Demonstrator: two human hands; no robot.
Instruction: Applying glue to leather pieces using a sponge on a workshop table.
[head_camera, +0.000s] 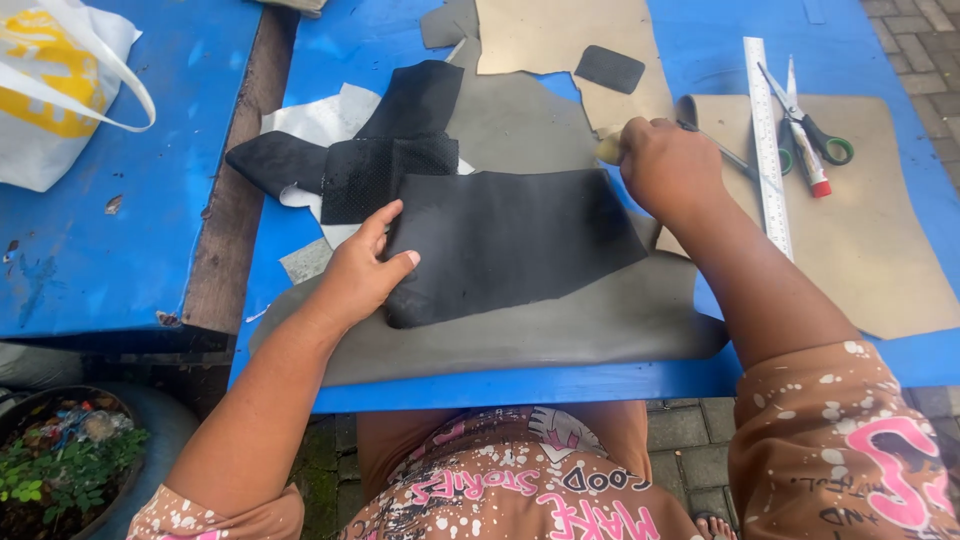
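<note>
Black textured leather sheet (510, 240) is lying with its long axis left to right, your left hand (360, 275) pressing flat, fingers spread, on its left edge while your right hand (665, 165) is gripping a pale tool (608, 148) at its far right corner.

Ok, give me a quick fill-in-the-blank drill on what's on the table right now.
1. The left hand presses flat on a ____ sheet of material.
2. The right hand grips a pale tool handle at that sheet's far ____ corner.
3. The scissors lie to the right of the metal ____.

Missing words: black; right; ruler
</note>
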